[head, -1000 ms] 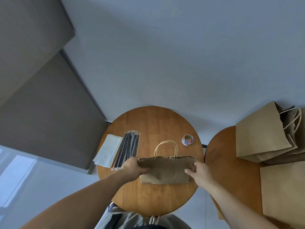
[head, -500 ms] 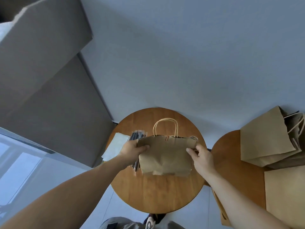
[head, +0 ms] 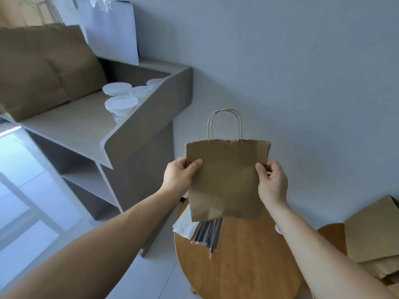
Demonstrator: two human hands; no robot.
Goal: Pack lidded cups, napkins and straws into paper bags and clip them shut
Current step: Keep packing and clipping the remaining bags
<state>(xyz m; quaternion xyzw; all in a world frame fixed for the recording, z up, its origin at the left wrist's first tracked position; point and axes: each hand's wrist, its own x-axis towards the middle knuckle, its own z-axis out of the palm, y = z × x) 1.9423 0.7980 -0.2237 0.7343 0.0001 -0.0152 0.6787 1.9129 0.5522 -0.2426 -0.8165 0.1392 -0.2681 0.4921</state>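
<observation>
I hold a brown paper bag (head: 226,180) upright in the air above the round wooden table (head: 237,266). Its twine handles point up and an orange clip sits at its top edge. My left hand (head: 180,175) pinches the bag's left edge. My right hand (head: 272,182) pinches its right edge. Below the bag, wrapped black straws (head: 208,233) and white napkins (head: 183,225) lie on the table. Several clear lidded cups (head: 122,102) stand on the grey shelf unit at the left.
The grey shelf unit (head: 138,130) stands close to the table's left. Brown paper bags (head: 43,65) lean on its top. More flat paper bags (head: 371,242) lie on a second wooden table at the right. A plain wall is behind.
Both hands have lifted the bag off the table and raised it upright. My view has tilted up and left, bringing the shelf unit and cups into sight.
</observation>
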